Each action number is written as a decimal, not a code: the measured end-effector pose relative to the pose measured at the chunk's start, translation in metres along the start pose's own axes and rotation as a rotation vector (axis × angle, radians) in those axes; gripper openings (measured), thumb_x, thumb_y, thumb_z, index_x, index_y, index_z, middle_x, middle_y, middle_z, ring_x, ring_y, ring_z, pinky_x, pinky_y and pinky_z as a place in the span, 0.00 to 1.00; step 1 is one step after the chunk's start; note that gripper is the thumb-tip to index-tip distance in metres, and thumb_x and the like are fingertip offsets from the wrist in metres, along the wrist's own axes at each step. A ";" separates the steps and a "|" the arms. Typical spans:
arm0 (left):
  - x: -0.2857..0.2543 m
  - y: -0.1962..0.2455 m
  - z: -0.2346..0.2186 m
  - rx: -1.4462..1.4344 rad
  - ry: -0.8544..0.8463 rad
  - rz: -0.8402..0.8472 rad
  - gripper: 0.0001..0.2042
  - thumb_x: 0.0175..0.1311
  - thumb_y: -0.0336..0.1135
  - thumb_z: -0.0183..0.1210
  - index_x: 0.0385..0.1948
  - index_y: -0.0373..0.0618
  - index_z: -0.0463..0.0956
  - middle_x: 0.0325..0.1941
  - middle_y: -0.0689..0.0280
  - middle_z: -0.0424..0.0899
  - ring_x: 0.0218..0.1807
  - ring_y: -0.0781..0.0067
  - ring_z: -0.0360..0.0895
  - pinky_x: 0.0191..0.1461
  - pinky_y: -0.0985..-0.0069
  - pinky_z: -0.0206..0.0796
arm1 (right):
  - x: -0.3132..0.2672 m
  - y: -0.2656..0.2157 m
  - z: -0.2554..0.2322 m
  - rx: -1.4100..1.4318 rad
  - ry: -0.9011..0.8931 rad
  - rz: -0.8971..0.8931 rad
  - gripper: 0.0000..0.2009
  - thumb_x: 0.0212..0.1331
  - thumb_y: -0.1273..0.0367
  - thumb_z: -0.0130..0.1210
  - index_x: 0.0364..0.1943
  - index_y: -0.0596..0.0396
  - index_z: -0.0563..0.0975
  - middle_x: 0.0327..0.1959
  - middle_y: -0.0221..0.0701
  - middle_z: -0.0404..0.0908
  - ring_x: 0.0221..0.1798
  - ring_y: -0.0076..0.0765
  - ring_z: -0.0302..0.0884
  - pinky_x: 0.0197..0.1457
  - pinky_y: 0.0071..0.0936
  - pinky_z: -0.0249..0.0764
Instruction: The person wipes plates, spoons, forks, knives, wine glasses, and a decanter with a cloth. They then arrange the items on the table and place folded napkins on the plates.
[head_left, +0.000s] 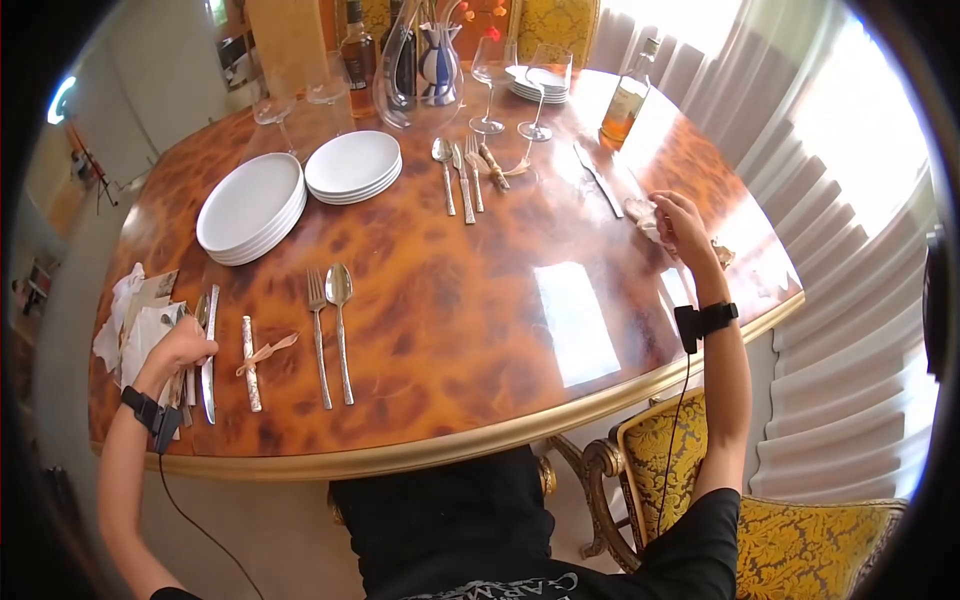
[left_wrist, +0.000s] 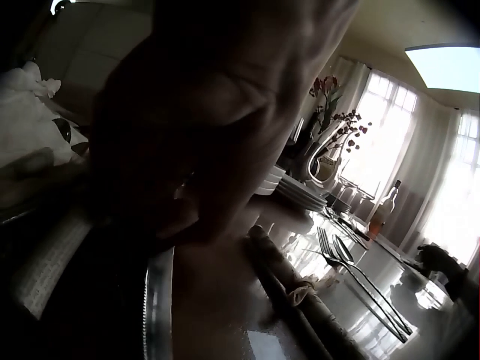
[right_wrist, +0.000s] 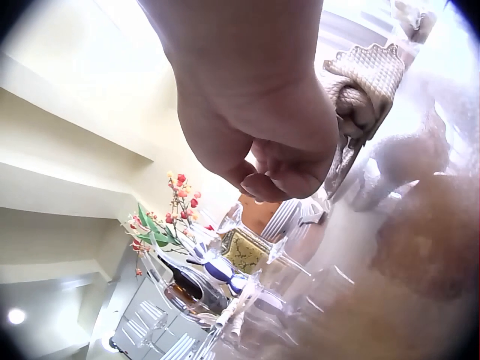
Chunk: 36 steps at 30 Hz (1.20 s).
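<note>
At the table's left edge my left hand [head_left: 185, 345] has curled fingers on a silver table knife [head_left: 209, 385]; in the left wrist view the knife's serrated blade [left_wrist: 157, 307] runs out right beneath the fingertips. Under and beside this hand lie more cutlery and crumpled white paper [head_left: 130, 310]. A slim patterned roll [head_left: 252, 380] with a tan bow lies just to the right. Over the right side my right hand [head_left: 682, 225] has bent fingers beside a whitish woven piece [right_wrist: 371, 75]; I cannot tell whether it grips this. Another knife [head_left: 600, 182] lies beyond it.
A fork [head_left: 317, 330] and spoon [head_left: 341, 320] lie near the front. Stacked white plates [head_left: 250, 205] and bowls [head_left: 353, 160] stand at the left. Behind are more cutlery, wine glasses [head_left: 490, 75], a decanter [head_left: 395, 90] and a liquor bottle [head_left: 628, 95]. A yellow chair [head_left: 650, 450] adjoins the front edge.
</note>
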<state>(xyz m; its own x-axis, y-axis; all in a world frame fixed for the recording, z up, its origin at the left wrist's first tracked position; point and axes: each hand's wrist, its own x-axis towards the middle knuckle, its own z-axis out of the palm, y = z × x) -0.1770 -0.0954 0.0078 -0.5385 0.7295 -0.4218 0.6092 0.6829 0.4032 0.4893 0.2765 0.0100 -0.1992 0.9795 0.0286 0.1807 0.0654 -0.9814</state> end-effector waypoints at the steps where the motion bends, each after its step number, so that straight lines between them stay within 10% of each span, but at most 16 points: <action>1: 0.002 -0.003 0.000 -0.093 -0.007 -0.013 0.12 0.47 0.26 0.59 0.06 0.42 0.69 0.08 0.66 0.71 0.11 0.76 0.67 0.15 0.75 0.53 | 0.001 -0.008 -0.011 -0.111 0.086 -0.062 0.11 0.66 0.64 0.52 0.42 0.57 0.78 0.26 0.22 0.72 0.21 0.16 0.66 0.21 0.17 0.61; 5: -0.012 -0.001 -0.014 -0.131 -0.073 -0.012 0.07 0.52 0.26 0.56 0.16 0.42 0.72 0.10 0.69 0.70 0.10 0.80 0.63 0.13 0.79 0.50 | 0.004 -0.009 -0.051 -0.673 0.236 -0.125 0.20 0.63 0.56 0.54 0.46 0.61 0.78 0.32 0.35 0.80 0.29 0.28 0.78 0.32 0.26 0.74; 8: -0.037 0.014 -0.032 -0.408 -0.036 0.115 0.05 0.58 0.29 0.57 0.31 0.41 0.70 0.13 0.70 0.71 0.10 0.83 0.65 0.11 0.84 0.52 | -0.002 0.014 -0.049 -0.858 -0.051 -0.003 0.29 0.62 0.51 0.56 0.62 0.54 0.72 0.42 0.43 0.82 0.45 0.40 0.81 0.44 0.35 0.78; 11: -0.049 0.018 -0.029 -0.753 0.175 0.384 0.07 0.63 0.33 0.57 0.33 0.43 0.69 0.14 0.70 0.71 0.12 0.84 0.67 0.12 0.86 0.54 | -0.017 0.046 -0.024 -1.361 0.108 -0.320 0.18 0.60 0.62 0.56 0.52 0.52 0.78 0.45 0.44 0.80 0.49 0.52 0.78 0.52 0.42 0.74; 15: -0.067 0.041 -0.011 -0.965 0.163 0.568 0.09 0.68 0.38 0.58 0.39 0.45 0.68 0.18 0.68 0.77 0.15 0.85 0.70 0.16 0.89 0.58 | -0.008 0.023 -0.001 -1.154 0.304 -0.490 0.11 0.58 0.66 0.53 0.43 0.54 0.78 0.43 0.43 0.80 0.45 0.55 0.78 0.48 0.44 0.74; 19: -0.078 0.092 0.025 -1.123 0.109 0.512 0.14 0.72 0.44 0.51 0.36 0.42 0.74 0.24 0.61 0.84 0.19 0.79 0.75 0.22 0.84 0.63 | -0.043 -0.077 0.085 -0.713 0.062 -0.467 0.12 0.61 0.69 0.53 0.47 0.59 0.75 0.38 0.41 0.82 0.41 0.41 0.81 0.46 0.34 0.74; 23: -0.068 0.162 0.075 -1.258 -0.030 0.624 0.21 0.73 0.49 0.49 0.44 0.36 0.78 0.35 0.58 0.86 0.36 0.74 0.83 0.37 0.81 0.69 | -0.092 -0.139 0.193 -0.523 -0.095 -0.891 0.18 0.54 0.81 0.48 0.51 0.61 0.75 0.43 0.43 0.82 0.44 0.40 0.81 0.46 0.32 0.75; 29: -0.046 0.206 0.118 -1.772 -0.346 0.641 0.16 0.73 0.44 0.49 0.55 0.48 0.74 0.52 0.69 0.81 0.51 0.77 0.78 0.51 0.76 0.70 | -0.154 -0.110 0.316 -1.029 -0.172 -1.296 0.31 0.56 0.69 0.50 0.63 0.73 0.61 0.68 0.57 0.60 0.71 0.55 0.58 0.73 0.48 0.54; 36: -0.036 0.204 0.111 -1.653 -0.352 0.644 0.13 0.72 0.39 0.50 0.51 0.45 0.75 0.46 0.69 0.81 0.47 0.77 0.78 0.51 0.75 0.69 | -0.130 -0.108 0.310 -1.184 -0.088 -1.392 0.30 0.55 0.67 0.51 0.63 0.67 0.64 0.48 0.39 0.72 0.49 0.37 0.71 0.52 0.32 0.68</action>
<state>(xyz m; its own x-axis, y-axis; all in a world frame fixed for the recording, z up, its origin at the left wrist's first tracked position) 0.0311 0.0136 0.0148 -0.2084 0.9759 0.0651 -0.6139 -0.1824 0.7680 0.1971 0.0833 0.0529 -0.8200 0.0926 0.5648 0.3581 0.8528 0.3802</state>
